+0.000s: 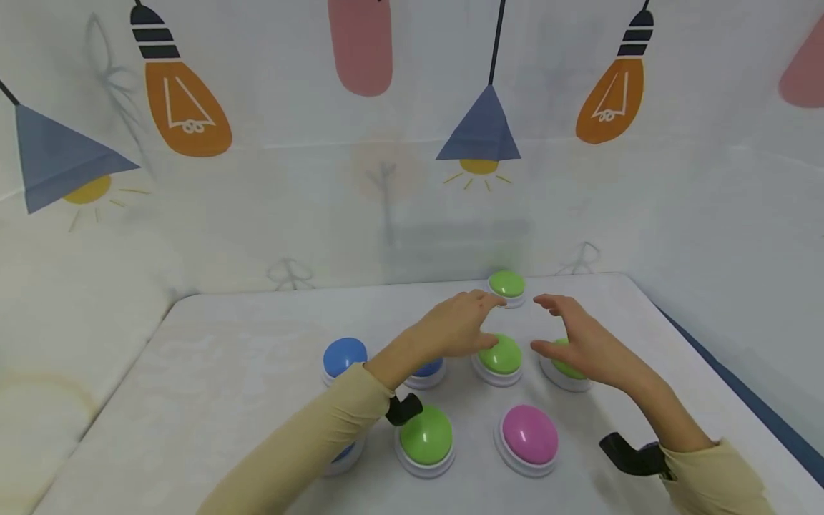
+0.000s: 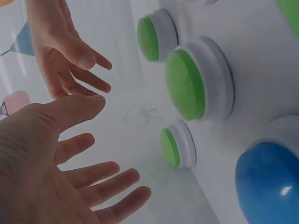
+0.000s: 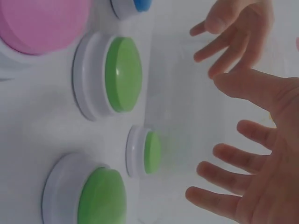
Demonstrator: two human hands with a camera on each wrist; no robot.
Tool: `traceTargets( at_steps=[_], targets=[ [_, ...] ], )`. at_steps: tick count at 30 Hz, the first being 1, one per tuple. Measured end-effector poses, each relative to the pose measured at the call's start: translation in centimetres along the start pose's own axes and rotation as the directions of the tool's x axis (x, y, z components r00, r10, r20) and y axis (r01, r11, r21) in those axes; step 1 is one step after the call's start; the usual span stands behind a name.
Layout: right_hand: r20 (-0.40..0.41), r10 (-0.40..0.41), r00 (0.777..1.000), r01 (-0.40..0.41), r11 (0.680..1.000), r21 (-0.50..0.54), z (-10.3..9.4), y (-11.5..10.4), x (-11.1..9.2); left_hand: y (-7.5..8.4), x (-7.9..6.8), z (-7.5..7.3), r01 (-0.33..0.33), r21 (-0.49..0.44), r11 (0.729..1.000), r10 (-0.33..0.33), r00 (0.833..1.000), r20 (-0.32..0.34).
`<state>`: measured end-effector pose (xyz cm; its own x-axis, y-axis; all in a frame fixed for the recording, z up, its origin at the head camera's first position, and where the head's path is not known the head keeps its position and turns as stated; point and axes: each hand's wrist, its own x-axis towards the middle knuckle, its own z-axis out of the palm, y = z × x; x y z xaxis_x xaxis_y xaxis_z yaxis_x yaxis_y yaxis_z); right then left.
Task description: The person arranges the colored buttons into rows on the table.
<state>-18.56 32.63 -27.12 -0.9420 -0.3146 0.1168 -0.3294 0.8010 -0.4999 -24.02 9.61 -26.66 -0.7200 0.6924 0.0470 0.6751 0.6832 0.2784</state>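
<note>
Both hands hover above a white table among dome-topped push buttons on white bases. My left hand [image 1: 458,323] is above the middle row, its fingers spread and holding nothing. Near its thumb lies a green button [image 1: 502,355]; a blue button [image 1: 428,370] is partly covered by that wrist. Facing it, my right hand [image 1: 582,340] has spread fingers and holds nothing, partly hiding another green button [image 1: 566,368]. The far green button [image 1: 507,285] stands beyond both hands. In the left wrist view a gap separates the left hand [image 2: 70,163] from the buttons; the right wrist view shows the right hand [image 3: 252,158] likewise apart.
Closer to me stand a pink button [image 1: 530,435] and a green button [image 1: 426,436]. A blue button [image 1: 345,356] sits to the left, and another blue one [image 1: 345,452] is mostly under the left sleeve. A printed curtain [image 1: 290,200] rises behind the table [image 1: 212,372].
</note>
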Motion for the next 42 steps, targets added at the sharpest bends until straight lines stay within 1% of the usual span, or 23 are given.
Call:
traceTargets(
  at_steps=[4,9,15,18,22,25,29,32,35,38,42],
  targets=[
    [-0.012,0.014,1.000,-0.014,1.000,-0.003,-0.2,0.8,1.7,-0.5,1.8,-0.5,0.017,0.008,1.000,-0.017,1.000,0.008],
    [-0.028,0.016,0.999,-0.016,1.000,0.004,-0.2,2.2,3.8,-1.2,4.2,-0.6,0.030,0.059,0.998,-0.030,1.000,0.005],
    [-0.073,-0.003,0.997,0.001,1.000,-0.022,-0.3,3.7,6.4,-1.9,6.6,-0.7,0.035,0.097,0.995,-0.032,0.999,-0.030],
    [-0.079,-0.002,0.997,-0.002,0.999,-0.046,-0.2,4.3,7.5,-2.1,7.7,-0.5,0.049,0.110,0.993,-0.045,0.998,-0.040],
    [-0.062,0.016,0.998,-0.021,0.996,-0.084,0.3,5.5,8.5,-2.7,9.1,0.2,0.068,0.094,0.993,-0.064,0.997,-0.048],
    [-0.060,0.015,0.998,-0.021,0.995,-0.100,1.1,6.4,9.2,-3.5,10.1,1.1,0.083,0.078,0.994,-0.078,0.995,-0.054],
    [-0.071,0.021,0.997,-0.028,0.995,-0.100,2.2,7.3,9.9,-4.5,11.1,2.3,0.115,0.029,0.993,-0.114,0.992,-0.047],
    [-0.073,0.049,0.996,-0.057,0.993,-0.103,2.9,7.6,10.5,-5.0,11.7,3.1,0.151,-0.014,0.988,-0.152,0.988,-0.039],
    [-0.075,0.073,0.995,-0.081,0.991,-0.105,3.4,7.9,11.0,-5.3,12.1,3.8,0.178,-0.015,0.984,-0.178,0.983,-0.039],
    [-0.078,0.087,0.993,-0.095,0.991,-0.097,3.6,8.2,11.5,-5.6,12.6,4.5,0.189,0.003,0.982,-0.188,0.981,-0.046],
    [-0.069,0.137,0.988,-0.141,0.987,-0.070,3.8,8.2,12.0,-5.7,12.9,5.1,0.190,0.007,0.982,-0.189,0.981,-0.051]
  ],
)
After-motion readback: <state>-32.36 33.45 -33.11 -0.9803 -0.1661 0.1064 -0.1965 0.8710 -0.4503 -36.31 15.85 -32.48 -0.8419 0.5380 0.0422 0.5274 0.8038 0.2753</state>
